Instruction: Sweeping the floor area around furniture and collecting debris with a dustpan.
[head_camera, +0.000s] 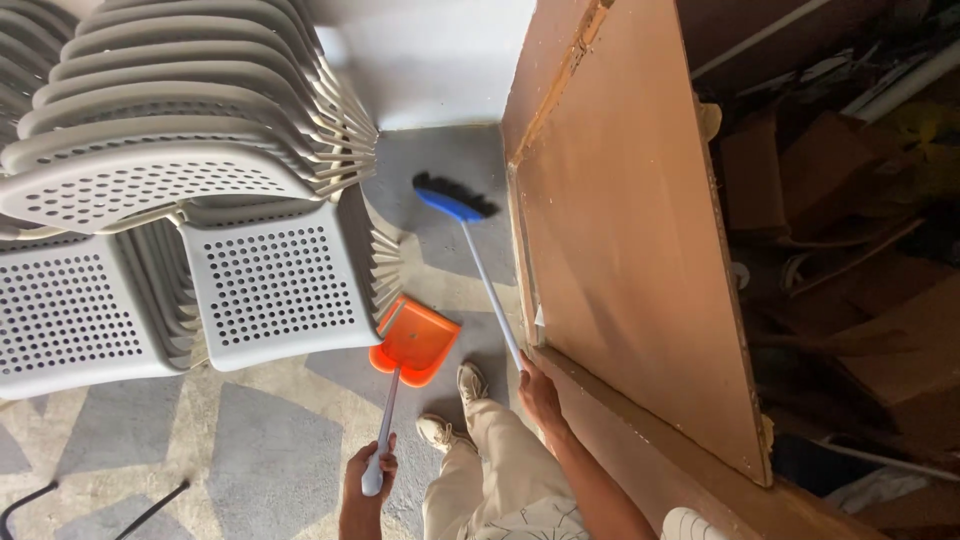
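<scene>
Two tools are in use, one per hand. The left hand (368, 468), at the bottom centre of the frame, is wrapped around the end of a long pale handle that runs up to one orange dustpan (414, 342), which rests on the floor just right of the lower stack of chairs. The right hand (538, 392), slightly right of centre, is clenched on the pale stick of one broom (470, 248), whose blue head with dark bristles sits on the grey floor at upper centre, close to the wall corner and just left of the leaning brown board (630, 230).

The step in hand looks like sweeping: the broom head is extended away from the pan, with bare floor between them. By this reading, the next move calls for drawing the bristles back toward the pan's open mouth while the pan stays flat on the floor.

Counted: one broom, one dustpan, two stacks of grey perforated chairs (270, 280) in the left half, one large board, and two pale shoes (455, 405) at lower centre. No debris can be made out on the floor.
</scene>
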